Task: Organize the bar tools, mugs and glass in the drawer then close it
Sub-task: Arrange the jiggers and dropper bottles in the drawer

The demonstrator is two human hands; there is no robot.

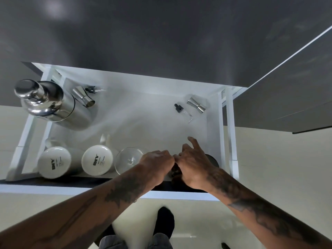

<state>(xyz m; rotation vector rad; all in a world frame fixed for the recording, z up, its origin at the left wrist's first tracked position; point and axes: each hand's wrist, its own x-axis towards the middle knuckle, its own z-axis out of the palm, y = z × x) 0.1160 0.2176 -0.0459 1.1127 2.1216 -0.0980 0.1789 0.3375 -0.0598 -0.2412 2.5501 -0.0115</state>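
The scene is dim and cool-toned, with soft, even light. The brightest area is the white drawer (125, 112) below me, whose floor glows pale and slightly hazy. A faint blurred glare patch sits on the dark bench (53, 8) top at upper left. The steel shaker (46, 101) carries sharp bright reflections. My forearms look dark and soft-edged at the bottom. Wide-angle distortion bends straight edges outward toward the corners, and the whole picture is mildly blurred.

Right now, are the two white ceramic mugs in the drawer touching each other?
Apart. The head view shows the left white mug and the right white mug upside down, with a plain gap between them.
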